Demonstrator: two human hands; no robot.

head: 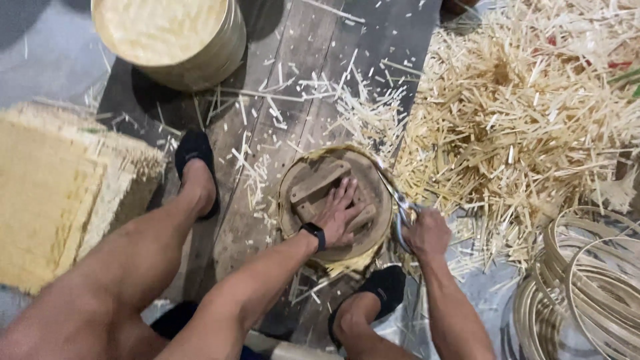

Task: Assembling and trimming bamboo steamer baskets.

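Two hands at work, head view. Left hand (341, 215) lies flat, fingers spread and released, pressing a round wooden form (333, 200) on the plank floor (267, 133), between the feet. Right hand (427, 232) is clenched around scissors (402, 212) at the form's right rim. Bamboo strip trimmings (527, 113) are heaped to the right; bamboo hoops (580, 287) lower right; a stack of round trays (170, 37) above.
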